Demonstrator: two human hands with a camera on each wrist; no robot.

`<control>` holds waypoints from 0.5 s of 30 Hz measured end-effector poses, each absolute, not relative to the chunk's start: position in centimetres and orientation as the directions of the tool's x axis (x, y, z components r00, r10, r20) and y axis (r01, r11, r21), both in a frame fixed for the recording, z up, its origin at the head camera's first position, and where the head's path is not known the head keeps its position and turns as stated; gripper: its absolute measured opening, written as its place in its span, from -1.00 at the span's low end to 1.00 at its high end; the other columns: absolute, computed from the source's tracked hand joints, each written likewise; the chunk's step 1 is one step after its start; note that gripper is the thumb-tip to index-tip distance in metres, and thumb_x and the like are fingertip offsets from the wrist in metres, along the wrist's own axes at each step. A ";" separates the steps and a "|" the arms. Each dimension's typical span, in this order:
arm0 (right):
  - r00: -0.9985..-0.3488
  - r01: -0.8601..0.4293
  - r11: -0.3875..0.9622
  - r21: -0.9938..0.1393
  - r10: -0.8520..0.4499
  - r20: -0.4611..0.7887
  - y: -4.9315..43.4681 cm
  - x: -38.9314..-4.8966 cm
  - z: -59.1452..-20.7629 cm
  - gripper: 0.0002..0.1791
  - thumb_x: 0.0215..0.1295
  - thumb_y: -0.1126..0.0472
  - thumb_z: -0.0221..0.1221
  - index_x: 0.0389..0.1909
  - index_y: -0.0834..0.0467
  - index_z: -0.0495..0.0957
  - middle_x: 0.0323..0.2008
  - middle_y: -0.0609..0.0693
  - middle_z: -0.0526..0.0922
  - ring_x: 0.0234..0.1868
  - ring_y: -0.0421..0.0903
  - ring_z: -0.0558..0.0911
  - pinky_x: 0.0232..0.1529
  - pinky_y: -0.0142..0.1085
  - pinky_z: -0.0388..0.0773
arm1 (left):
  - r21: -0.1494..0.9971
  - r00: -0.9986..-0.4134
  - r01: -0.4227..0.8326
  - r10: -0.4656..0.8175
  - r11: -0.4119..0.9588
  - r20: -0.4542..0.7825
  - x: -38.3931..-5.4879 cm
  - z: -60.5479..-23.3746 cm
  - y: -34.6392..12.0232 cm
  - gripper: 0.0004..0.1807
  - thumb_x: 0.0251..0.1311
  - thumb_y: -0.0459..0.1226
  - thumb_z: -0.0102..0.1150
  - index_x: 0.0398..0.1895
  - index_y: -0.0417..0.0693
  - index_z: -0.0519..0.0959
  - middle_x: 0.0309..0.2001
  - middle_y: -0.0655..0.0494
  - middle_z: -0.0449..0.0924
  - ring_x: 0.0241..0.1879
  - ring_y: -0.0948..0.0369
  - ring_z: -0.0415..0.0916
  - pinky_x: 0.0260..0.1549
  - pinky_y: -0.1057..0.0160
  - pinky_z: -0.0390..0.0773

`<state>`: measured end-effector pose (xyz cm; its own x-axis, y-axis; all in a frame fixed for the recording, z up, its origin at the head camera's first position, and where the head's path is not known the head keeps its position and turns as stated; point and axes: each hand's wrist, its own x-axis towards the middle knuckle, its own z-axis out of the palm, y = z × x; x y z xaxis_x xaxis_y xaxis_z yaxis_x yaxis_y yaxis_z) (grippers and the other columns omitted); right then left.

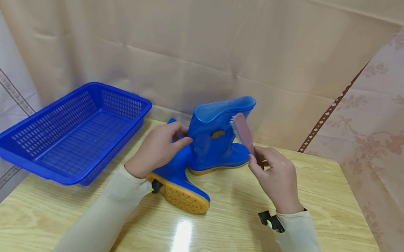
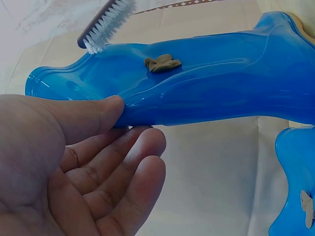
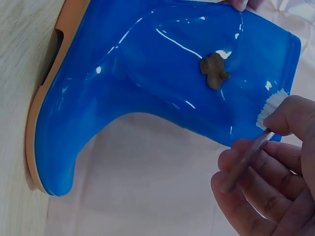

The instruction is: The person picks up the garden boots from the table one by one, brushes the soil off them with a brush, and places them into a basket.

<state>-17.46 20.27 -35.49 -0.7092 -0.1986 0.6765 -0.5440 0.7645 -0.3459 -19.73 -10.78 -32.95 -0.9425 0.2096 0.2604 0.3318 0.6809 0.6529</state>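
A blue rain boot with a yellow sole stands upright on the table. My left hand pinches the back of its shaft near the top, thumb on the near side and fingertips behind. On the shaft sticks a brown lump, like mud or clay. My right hand grips a pink scrubbing brush by its handle. The brush's white bristles face the upper shaft; whether they touch it I cannot tell. A second blue boot lies tilted beside the first, partly hidden by my left hand.
On the left of the wooden table stands a blue plastic basket with mesh sides. A beige curtain hangs behind the boots. Patterned cloth borders the right side. A greyish patch shows on the second boot.
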 end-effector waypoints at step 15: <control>-0.719 -0.560 0.728 -0.395 -0.189 0.669 19.9 -17.7 -36.4 -0.78 0.24 0.34 0.40 -0.09 0.17 0.77 -0.34 -0.05 0.74 -0.46 -0.24 0.62 -0.46 -0.59 0.50 | 0.648 -0.942 0.335 0.220 0.684 0.255 -19.6 -32.9 -10.7 -0.77 0.47 -0.10 0.23 0.04 0.03 0.66 -0.10 0.19 0.71 -0.17 0.19 0.59 -0.17 0.12 0.62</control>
<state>-17.70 19.93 -36.37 -0.7186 -0.1895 0.6692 -0.5601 0.7281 -0.3952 -19.56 -10.66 -32.89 -0.9417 0.2202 0.2546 0.3351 0.6840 0.6479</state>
